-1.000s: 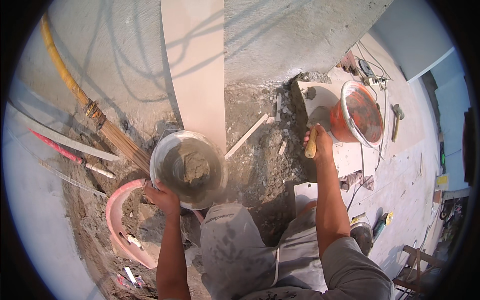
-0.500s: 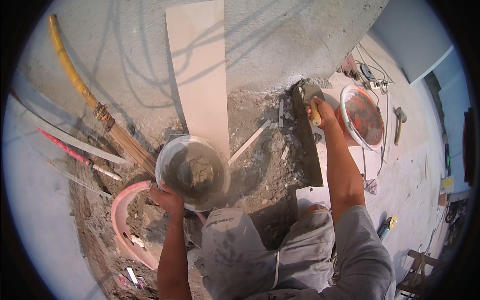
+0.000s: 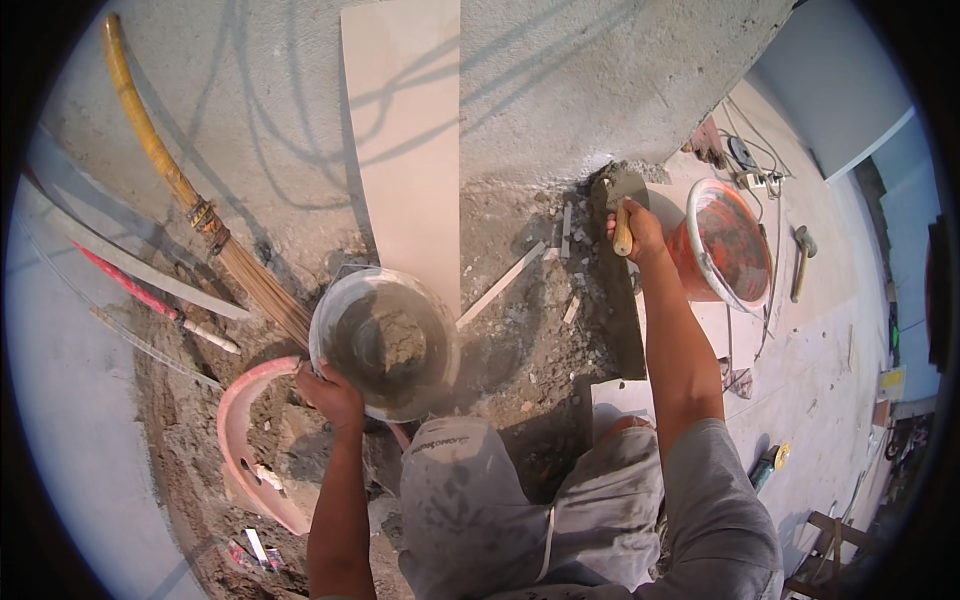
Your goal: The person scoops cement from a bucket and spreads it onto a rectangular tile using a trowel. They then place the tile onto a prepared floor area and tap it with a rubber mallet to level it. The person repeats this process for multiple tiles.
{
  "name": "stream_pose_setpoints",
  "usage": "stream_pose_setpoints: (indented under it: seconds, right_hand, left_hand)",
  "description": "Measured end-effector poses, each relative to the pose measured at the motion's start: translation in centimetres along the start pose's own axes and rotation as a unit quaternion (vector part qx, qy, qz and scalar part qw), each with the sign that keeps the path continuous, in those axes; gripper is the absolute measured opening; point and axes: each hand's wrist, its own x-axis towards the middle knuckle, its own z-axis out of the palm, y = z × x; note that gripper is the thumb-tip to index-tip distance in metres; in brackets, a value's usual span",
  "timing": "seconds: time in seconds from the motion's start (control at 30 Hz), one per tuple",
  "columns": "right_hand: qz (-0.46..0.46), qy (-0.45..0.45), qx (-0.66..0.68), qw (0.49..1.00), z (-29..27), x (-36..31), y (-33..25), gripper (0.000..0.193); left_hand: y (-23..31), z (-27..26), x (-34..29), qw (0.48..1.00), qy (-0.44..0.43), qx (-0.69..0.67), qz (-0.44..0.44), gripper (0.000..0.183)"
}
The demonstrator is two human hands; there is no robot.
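Observation:
My left hand point(image 3: 333, 396) grips the near-left rim of a round bucket point(image 3: 437, 322) with grey mortar point(image 3: 402, 335) in its bottom. At the right, my right hand point(image 3: 642, 232) is closed round the wooden handle of a trowel point(image 3: 624, 190). The trowel's blade lies against wet mortar at the far end of a raised ledge point(image 3: 622, 320), whose edge is coated grey. Much of the blade is hidden by the hand and smeared with mortar.
Right of my right hand stands an orange bucket point(image 3: 688, 262), with a hammer point(image 3: 801, 262) beyond. A broom point(image 3: 235, 262) leans at the left near a broken pink curved piece point(image 3: 232, 425). A pale board point(image 3: 405, 190) leans on the wall. A grinder point(image 3: 767, 468) lies at lower right.
The trowel has shifted slightly, its handle tipping more toward me, while staying at the ledge's far end. My left hand keeps its hold on the bucket. The whole view has moved a little.

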Motion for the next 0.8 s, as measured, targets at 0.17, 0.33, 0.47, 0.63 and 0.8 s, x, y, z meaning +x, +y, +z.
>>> stream_pose_setpoints:
  seconds: [0.17,0.33,0.47,0.63,0.8]
  right_hand:
    - [-0.116,0.016,-0.409,0.905,-0.8,-2.1,-2.3,0.026]
    - [-0.147,0.126,-0.792,0.579,0.8,-5.2,-2.7,0.031]
    - [-0.092,0.11,-0.825,0.547,2.2,-7.9,-1.8,0.033]
    - [-0.115,0.119,-0.834,0.525,2.9,-7.7,-1.8,0.033]
    - [-0.123,0.12,-0.848,0.502,3.3,-6.8,-3.6,0.033]
  left_hand:
    - [1.1,-0.6,0.0,0.999,-0.025,-0.02,-0.023,0.039]
    - [0.3,-0.3,-0.1,0.999,-0.03,-0.018,-0.03,0.038]
    - [0.5,-0.5,0.0,1.0,-0.017,0.002,-0.009,0.037]
    - [0.0,0.2,-0.2,0.999,0.019,0.014,0.033,0.036]
    - [0.0,0.0,-0.1,1.0,0.016,0.009,0.022,0.036]
